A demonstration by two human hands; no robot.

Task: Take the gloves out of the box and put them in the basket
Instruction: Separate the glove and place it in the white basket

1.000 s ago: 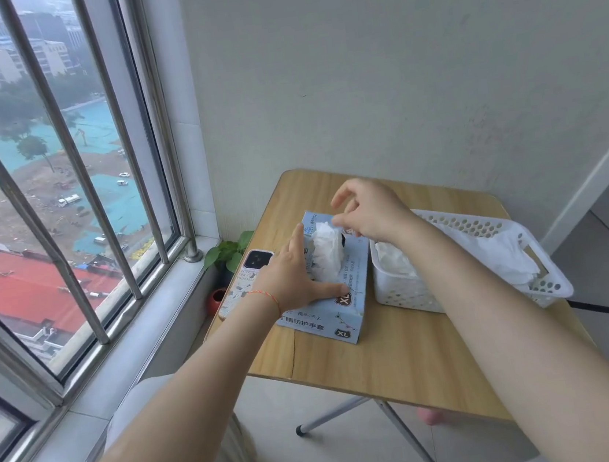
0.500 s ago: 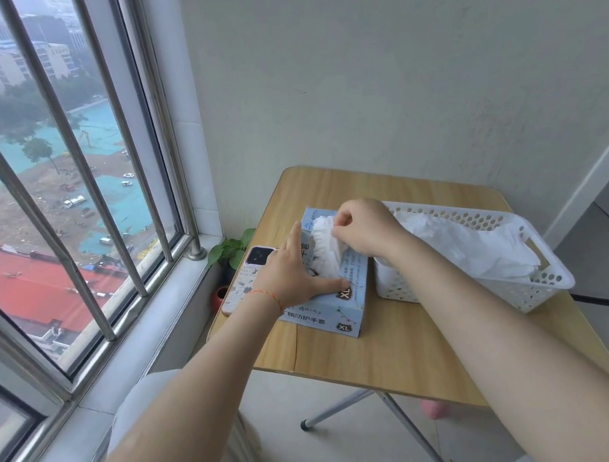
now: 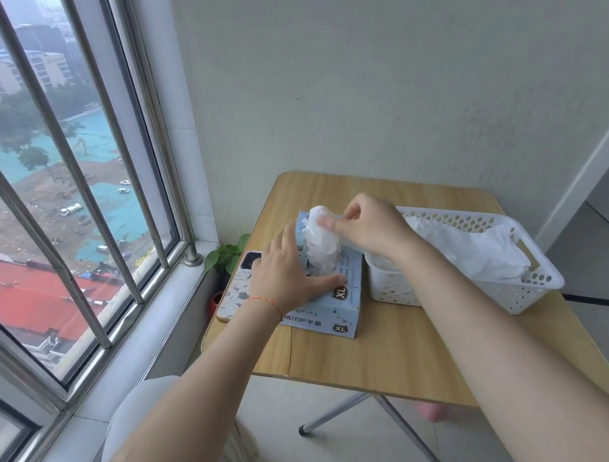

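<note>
A light blue glove box [image 3: 338,313] marked XL lies on the wooden table [image 3: 384,359]. My left hand [image 3: 285,271] presses flat on the box top, fingers straight, thumb near the opening. A white translucent glove [image 3: 321,242] stands bunched up out of the opening. My right hand [image 3: 367,225] pinches the glove's upper part between thumb and fingers. To the right of the box stands a white perforated basket [image 3: 525,292], and several white gloves [image 3: 474,252] lie inside it.
A phone in a patterned case [image 3: 236,296] lies under my left hand at the table's left edge. A small green plant [image 3: 225,256] stands below by the barred window [image 3: 59,184]. The wall runs behind the table; folding table legs [image 3: 408,436] show beneath.
My right hand closed on the glove at the opening and has pulled it upward, so more of the glove stands out of the box. My left hand stays pressed on the box.
</note>
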